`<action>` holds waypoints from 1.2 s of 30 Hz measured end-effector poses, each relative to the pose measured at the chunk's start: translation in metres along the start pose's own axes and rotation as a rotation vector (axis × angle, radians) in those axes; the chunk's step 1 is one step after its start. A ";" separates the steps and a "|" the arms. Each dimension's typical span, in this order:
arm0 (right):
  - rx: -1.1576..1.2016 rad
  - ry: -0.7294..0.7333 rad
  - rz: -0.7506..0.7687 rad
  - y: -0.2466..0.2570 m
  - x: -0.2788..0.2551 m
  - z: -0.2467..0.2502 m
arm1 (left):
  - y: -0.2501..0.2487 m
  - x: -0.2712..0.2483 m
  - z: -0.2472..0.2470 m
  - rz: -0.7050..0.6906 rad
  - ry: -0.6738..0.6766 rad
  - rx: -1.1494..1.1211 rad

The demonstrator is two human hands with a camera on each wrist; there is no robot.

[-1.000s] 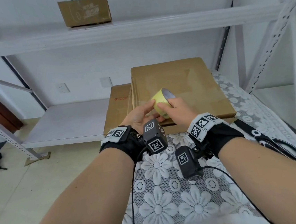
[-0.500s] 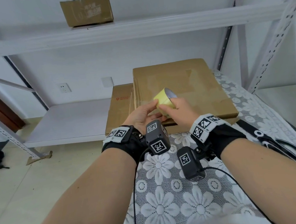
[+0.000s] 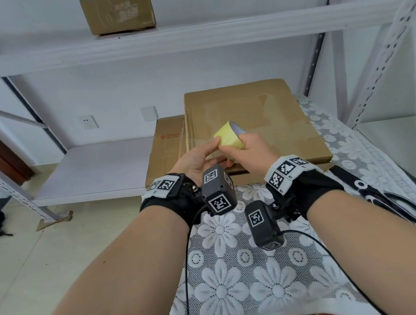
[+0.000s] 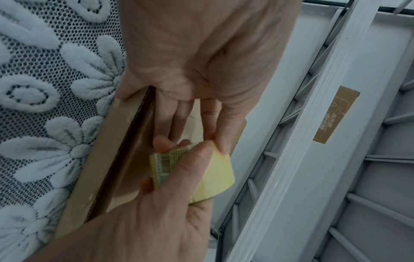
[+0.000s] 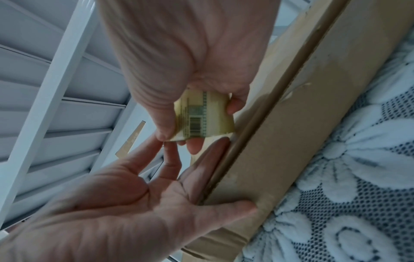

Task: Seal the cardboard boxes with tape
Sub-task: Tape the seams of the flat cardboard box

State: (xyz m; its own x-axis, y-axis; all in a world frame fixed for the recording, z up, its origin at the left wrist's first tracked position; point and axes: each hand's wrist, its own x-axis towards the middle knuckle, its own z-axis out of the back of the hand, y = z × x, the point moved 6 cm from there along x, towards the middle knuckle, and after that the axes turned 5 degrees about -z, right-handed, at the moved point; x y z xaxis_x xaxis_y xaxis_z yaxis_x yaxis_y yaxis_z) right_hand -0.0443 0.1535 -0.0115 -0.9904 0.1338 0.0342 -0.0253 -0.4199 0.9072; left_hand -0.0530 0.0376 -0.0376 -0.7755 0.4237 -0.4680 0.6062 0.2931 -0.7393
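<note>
A yellow tape roll (image 3: pixel 229 136) hangs just above the near edge of the top flat cardboard box (image 3: pixel 261 111). My right hand (image 3: pixel 249 145) grips the roll, fingers curled round its barcode-printed side (image 5: pixel 197 117). My left hand (image 3: pixel 210 148) pinches the roll's near rim (image 4: pixel 212 143) between thumb and forefinger. Its little finger (image 4: pixel 122 94) rests on the box's front edge. A second box (image 3: pixel 168 148) lies under the top one and sticks out to the left. Whether a tape end is lifted, I cannot tell.
Black-handled scissors (image 3: pixel 394 203) lie on the lace tablecloth (image 3: pixel 239 281) at the right. A small cardboard box (image 3: pixel 118 13) sits on the upper white shelf. Rack uprights (image 3: pixel 382 51) stand to the right of the boxes. The table's left edge drops to the tiled floor (image 3: pixel 34 263).
The roll has risen slightly and tipped in my right hand. My left thumb and forefinger have moved up onto its near rim. The boxes have not moved.
</note>
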 end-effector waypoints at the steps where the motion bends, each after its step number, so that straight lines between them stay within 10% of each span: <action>1: 0.005 0.005 -0.001 -0.001 0.000 0.001 | 0.000 0.001 0.000 0.000 -0.001 0.002; 36: -0.022 -0.021 0.006 0.001 -0.004 0.005 | 0.001 0.003 0.002 -0.004 -0.041 0.014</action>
State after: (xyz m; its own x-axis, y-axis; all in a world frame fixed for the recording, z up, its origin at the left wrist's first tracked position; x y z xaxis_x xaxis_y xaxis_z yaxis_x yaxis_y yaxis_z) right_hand -0.0394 0.1569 -0.0084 -0.9875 0.1498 0.0489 -0.0224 -0.4405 0.8975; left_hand -0.0548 0.0369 -0.0408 -0.7846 0.3870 -0.4845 0.6011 0.2827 -0.7475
